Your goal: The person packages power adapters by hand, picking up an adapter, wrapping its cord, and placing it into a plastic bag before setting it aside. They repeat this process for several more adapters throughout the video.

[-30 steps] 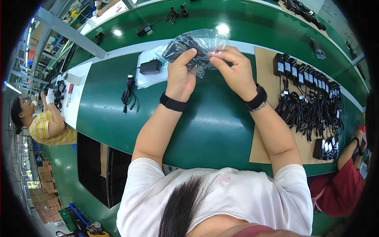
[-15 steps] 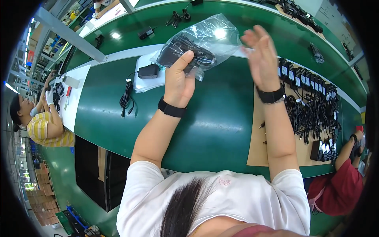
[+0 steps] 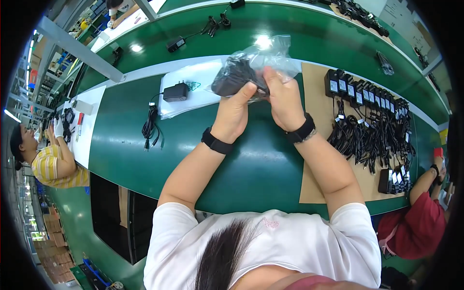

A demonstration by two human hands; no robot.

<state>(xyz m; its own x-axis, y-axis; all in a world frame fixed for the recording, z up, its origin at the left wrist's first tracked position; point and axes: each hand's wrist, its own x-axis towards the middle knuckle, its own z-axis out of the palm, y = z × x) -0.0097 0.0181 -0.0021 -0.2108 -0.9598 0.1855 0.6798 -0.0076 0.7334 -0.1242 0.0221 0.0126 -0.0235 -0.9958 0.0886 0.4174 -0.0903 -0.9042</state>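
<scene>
A clear plastic bag [image 3: 278,48] with a black power adapter [image 3: 231,81] and its bundled cable inside is held up over the green bench. My left hand [image 3: 234,112] grips its left part, thumb lying across the front. On the right, my right hand [image 3: 284,99] is closed on the bag with the thumb pressed on the plastic. The fingers behind the bag are hidden. Left of my hands, another power adapter [image 3: 176,92] rests on a stack of clear bags [image 3: 166,110], its tied black cable [image 3: 150,126] hanging onto the bench.
Rows of black adapters [image 3: 369,94] with cables lie on brown cardboard [image 3: 315,186] at right. Beyond the bench edge, a green conveyor belt [image 3: 309,31] carries an adapter [image 3: 176,44] and a bagged one [image 3: 385,64]. Co-workers sit at left [image 3: 53,162] and right [image 3: 415,222].
My right hand has come in from the right and closed on the bag, which sits slightly lower. Items on the conveyor belt have shifted a little left.
</scene>
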